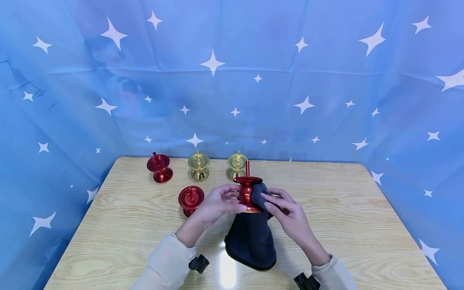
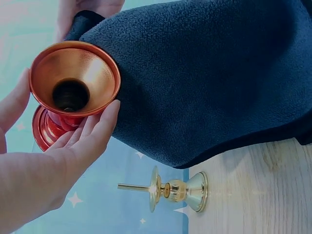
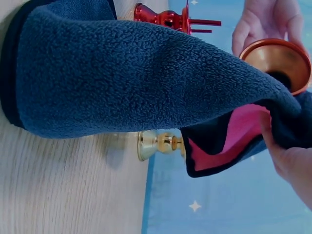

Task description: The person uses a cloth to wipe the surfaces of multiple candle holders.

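A red metal candle holder (image 1: 246, 193) with a spike on top is held up above the table, upright, in my left hand (image 1: 222, 205). The left wrist view looks into its hollow, copper-coloured base (image 2: 97, 73), with thumb and fingers on opposite sides of the rim. My right hand (image 1: 290, 213) pinches a dark blue cloth (image 1: 251, 241) and holds it against the right side of the candle holder. The rest of the cloth hangs down toward the table. In the right wrist view a pink underside (image 3: 243, 122) shows on the cloth.
Two gold candle holders, one at the back middle (image 1: 198, 165) and one right of it (image 1: 237, 162), stand on the wooden table (image 1: 362, 225). Another red one (image 1: 159, 167) is at back left, and a second (image 1: 191, 198) beside my left hand. A blue starred curtain (image 1: 253, 92) hangs behind.
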### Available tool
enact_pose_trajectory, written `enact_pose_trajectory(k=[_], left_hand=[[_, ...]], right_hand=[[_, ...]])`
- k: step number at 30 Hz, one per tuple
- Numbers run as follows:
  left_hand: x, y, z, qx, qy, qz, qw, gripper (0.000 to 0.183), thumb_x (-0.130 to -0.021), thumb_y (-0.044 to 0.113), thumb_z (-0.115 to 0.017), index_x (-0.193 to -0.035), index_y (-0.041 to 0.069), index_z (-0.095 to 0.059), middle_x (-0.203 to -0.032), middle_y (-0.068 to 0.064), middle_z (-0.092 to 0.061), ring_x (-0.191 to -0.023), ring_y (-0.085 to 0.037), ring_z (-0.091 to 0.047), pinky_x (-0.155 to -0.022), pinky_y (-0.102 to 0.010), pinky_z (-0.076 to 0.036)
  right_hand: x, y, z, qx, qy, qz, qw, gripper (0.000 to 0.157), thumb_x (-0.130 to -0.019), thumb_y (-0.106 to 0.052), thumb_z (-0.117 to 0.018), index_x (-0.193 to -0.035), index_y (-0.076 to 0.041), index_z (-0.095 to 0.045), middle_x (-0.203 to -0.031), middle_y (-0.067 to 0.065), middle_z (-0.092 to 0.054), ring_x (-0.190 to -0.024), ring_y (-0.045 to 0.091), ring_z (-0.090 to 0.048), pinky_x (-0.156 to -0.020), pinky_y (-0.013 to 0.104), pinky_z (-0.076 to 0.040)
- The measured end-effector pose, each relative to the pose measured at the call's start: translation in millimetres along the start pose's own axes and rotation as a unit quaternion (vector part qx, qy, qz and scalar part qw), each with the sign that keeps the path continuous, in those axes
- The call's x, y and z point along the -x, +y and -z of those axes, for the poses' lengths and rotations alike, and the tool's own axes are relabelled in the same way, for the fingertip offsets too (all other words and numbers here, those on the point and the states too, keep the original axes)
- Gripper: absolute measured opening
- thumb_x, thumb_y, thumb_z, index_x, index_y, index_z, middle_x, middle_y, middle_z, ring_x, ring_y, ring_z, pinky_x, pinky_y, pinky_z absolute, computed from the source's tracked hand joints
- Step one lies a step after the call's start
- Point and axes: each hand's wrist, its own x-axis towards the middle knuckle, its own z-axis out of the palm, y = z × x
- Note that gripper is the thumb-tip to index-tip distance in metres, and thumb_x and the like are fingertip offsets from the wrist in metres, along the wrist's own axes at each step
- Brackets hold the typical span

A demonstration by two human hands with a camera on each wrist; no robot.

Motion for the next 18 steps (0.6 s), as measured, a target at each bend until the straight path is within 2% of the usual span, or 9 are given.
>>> enact_pose_trajectory(k=[3,10,14,18], left_hand=[[0.0,-1.1,0.6,-0.002,-0.001,-0.003,1.0,0.05,-0.078,-0.001,-0.067,-0.122,-0.007,-0.045,-0.112,-0.018,-0.054,-0.093,-0.021,-0.056,-0.081,-0.032,-0.051],[-0.6,-3.5,1.8,0.006,-0.025,-0.009,0.9996,0.051,-0.078,-0.001,-0.067,-0.123,-0.007,-0.044,-0.113,-0.017,-0.055,-0.1,-0.022,-0.054,-0.085,-0.032,-0.049],[-0.7,-2.7,1.0,0.009,-0.03,-0.007,0.9995,0.052,-0.078,-0.004,-0.067,-0.124,-0.008,-0.043,-0.113,-0.018,-0.055,-0.099,-0.023,-0.055,-0.086,-0.033,-0.049],[-1.3,-1.5,-1.9,-0.009,-0.028,-0.009,0.9995,0.055,-0.077,-0.006,-0.067,-0.125,-0.009,-0.042,-0.113,-0.019,-0.055,-0.098,-0.021,-0.056,-0.085,-0.032,-0.049]], right_hand=[[-0.7,0.7,-0.9,-0.006,-0.003,-0.007,1.0,0.025,-0.087,-0.001,-0.059,-0.112,-0.003,-0.065,-0.117,0.012,-0.055,-0.098,0.012,-0.052,-0.061,0.021,-0.049],[-2.8,3.5,-2.3,-0.066,-0.014,-0.022,0.997,0.025,-0.086,0.003,-0.058,-0.111,0.002,-0.061,-0.115,0.017,-0.053,-0.103,0.013,-0.053,-0.076,0.02,-0.051],[-3.3,4.8,-2.3,-0.08,-0.01,-0.056,0.995,0.024,-0.083,0.005,-0.061,-0.108,0.003,-0.06,-0.112,0.018,-0.054,-0.1,0.012,-0.056,-0.076,0.021,-0.051],[-3.7,6.1,-2.3,-0.08,0.001,-0.085,0.993,0.024,-0.081,0.009,-0.062,-0.104,0.004,-0.06,-0.109,0.019,-0.056,-0.095,0.012,-0.058,-0.073,0.022,-0.052]])
